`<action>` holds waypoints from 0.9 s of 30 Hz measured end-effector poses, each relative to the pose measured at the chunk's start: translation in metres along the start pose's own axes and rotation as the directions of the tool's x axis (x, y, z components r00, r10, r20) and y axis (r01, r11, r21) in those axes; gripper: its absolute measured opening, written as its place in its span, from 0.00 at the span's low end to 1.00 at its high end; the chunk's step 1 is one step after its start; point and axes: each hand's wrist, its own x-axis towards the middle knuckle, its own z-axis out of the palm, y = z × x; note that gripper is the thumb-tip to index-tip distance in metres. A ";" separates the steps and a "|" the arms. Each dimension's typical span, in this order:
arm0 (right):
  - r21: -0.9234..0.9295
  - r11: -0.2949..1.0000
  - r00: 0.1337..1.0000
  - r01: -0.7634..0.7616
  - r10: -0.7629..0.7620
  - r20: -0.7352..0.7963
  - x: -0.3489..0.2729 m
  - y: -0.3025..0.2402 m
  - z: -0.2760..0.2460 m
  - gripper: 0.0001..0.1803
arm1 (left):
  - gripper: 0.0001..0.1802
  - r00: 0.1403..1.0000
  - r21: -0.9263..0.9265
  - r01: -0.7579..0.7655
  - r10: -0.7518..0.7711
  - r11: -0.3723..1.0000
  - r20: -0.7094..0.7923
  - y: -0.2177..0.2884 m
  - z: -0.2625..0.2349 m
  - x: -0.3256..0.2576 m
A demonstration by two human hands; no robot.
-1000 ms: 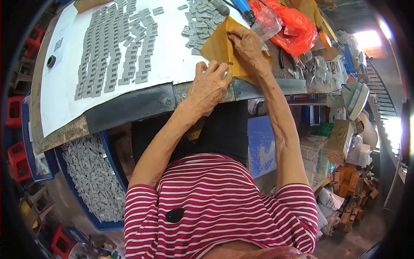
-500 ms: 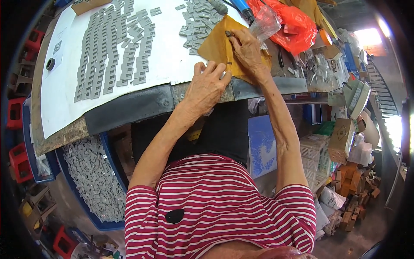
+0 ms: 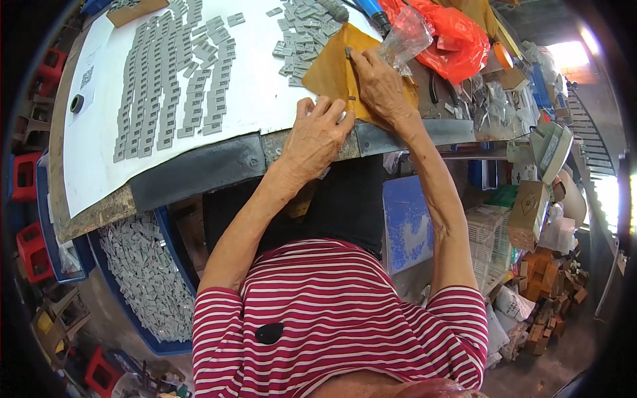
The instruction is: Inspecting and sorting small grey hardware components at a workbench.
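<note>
My left hand (image 3: 317,136) rests with fingers spread on the near edge of the workbench (image 3: 199,166), touching the white sheet (image 3: 259,99) next to a mustard-brown cloth (image 3: 328,69). My right hand (image 3: 378,83) lies on that cloth with fingertips pinched around a small grey piece at its upper edge. Rows of small flat grey pieces (image 3: 172,86) cover the white sheet to the left, and a loose heap of the same pieces (image 3: 302,26) lies just beyond the cloth.
A clear plastic bag (image 3: 405,36) and a red-orange bag (image 3: 451,33) lie behind my right hand, with tools and clutter at the bench's right end. A blue tub of grey pieces (image 3: 142,278) stands on the floor at left. Boxes and crates crowd the right.
My right hand has shifted slightly up the brown cloth toward the loose heap. My left hand has stayed on the bench edge.
</note>
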 end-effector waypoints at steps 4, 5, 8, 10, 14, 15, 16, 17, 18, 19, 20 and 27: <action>-0.032 0.999 0.999 -0.038 0.038 0.019 0.000 0.000 -0.003 0.18 | 0.20 0.999 -0.012 0.015 -0.014 1.000 0.052 0.000 -0.001 0.001; -0.029 0.999 0.999 -0.037 0.037 0.021 0.000 0.000 -0.002 0.18 | 0.20 0.998 -0.012 0.018 -0.018 1.000 0.054 0.000 -0.001 0.000; -0.104 0.994 0.997 0.043 -0.037 0.061 -0.001 -0.003 -0.005 0.19 | 0.20 0.999 -0.002 0.012 -0.012 1.000 0.043 0.000 0.000 0.000; -0.141 0.990 0.986 0.018 0.006 0.168 -0.001 -0.007 -0.009 0.23 | 0.20 0.999 -0.012 0.012 -0.012 1.000 0.038 0.001 -0.001 0.001; -0.123 0.992 0.984 0.026 -0.005 0.175 -0.002 -0.007 -0.011 0.23 | 0.20 0.998 -0.002 0.016 -0.016 1.000 0.054 0.001 -0.001 0.000; -0.080 0.997 0.986 0.015 -0.002 0.167 -0.002 -0.005 -0.012 0.22 | 0.19 0.998 -0.003 0.017 -0.016 1.000 0.059 0.001 -0.002 0.000; -0.036 0.999 0.987 0.004 0.002 0.160 -0.003 -0.004 -0.012 0.22 | 0.19 0.998 -0.005 0.019 -0.018 1.000 0.066 0.001 -0.001 -0.001; -0.035 0.999 0.987 0.004 0.002 0.162 -0.004 -0.002 -0.012 0.22 | 0.19 0.998 -0.007 0.021 -0.020 1.000 0.067 0.001 -0.001 -0.001; -0.010 1.000 0.988 -0.015 0.016 0.153 -0.005 0.001 -0.010 0.22 | 0.20 0.996 -0.003 0.025 -0.024 1.000 0.081 0.001 -0.002 0.000; 0.014 0.999 0.989 -0.035 0.033 0.146 -0.006 0.000 -0.011 0.22 | 0.20 0.995 -0.002 0.027 -0.027 1.000 0.096 0.001 -0.002 0.000; 0.015 0.999 0.988 -0.038 0.035 0.150 -0.008 -0.001 -0.012 0.22 | 0.20 0.995 -0.005 0.028 -0.027 1.000 0.100 0.000 -0.001 0.000; -0.048 0.999 0.992 -0.009 0.016 0.127 -0.012 -0.006 -0.013 0.21 | 0.15 1.000 0.000 -0.013 0.013 1.000 -0.002 0.001 0.001 0.001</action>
